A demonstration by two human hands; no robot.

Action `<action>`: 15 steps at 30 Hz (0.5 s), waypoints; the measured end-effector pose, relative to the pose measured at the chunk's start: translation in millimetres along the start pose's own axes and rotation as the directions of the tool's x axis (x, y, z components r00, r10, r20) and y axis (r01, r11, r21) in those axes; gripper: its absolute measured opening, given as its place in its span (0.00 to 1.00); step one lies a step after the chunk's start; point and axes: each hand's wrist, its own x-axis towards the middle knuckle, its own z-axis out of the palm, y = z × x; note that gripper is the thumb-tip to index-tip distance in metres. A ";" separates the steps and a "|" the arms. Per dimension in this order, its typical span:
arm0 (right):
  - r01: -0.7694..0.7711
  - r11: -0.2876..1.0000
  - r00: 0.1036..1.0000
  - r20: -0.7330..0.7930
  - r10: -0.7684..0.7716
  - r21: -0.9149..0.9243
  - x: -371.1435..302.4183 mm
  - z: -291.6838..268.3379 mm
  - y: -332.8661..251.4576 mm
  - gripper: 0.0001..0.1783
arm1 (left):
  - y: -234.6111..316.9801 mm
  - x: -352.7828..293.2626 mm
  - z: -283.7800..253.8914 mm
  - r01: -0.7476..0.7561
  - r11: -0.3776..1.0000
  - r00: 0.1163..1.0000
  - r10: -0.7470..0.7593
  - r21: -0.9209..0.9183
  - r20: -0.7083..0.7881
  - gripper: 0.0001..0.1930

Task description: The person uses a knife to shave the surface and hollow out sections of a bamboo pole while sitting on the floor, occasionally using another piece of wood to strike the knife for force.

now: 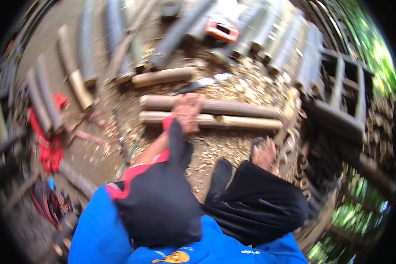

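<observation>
Two peeled bamboo lengths lie side by side across the ground before me, the far bamboo length [237, 108] and the near bamboo length [246, 122]. Across both, left of their middle, my left hand [188, 112] is closed over them, its fingers reaching over the far one. Below their right end, beyond my bent knee, my right hand [265, 155] is blurred. It seems closed around something small and dark that I cannot make out; my knee hides the forearm. Just beyond the bamboo lies a machete [211, 81] with a bright blade.
A short bamboo piece [163, 77] lies behind the machete. Wood shavings [251, 86] cover the ground. Farther back are several grey-green bamboo poles [182, 31] and an orange-handled saw [222, 29]. Red cloth [50, 152] lies at left; a dark wooden rack [339, 110] stands at right.
</observation>
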 end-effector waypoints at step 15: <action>0.136 0.989 0.984 -0.127 -0.128 0.055 124.8 82.0 -3.0 0.34 | 41.2 24.0 3.3 0.113 0.930 0.951 -0.203 0.350 0.233 0.72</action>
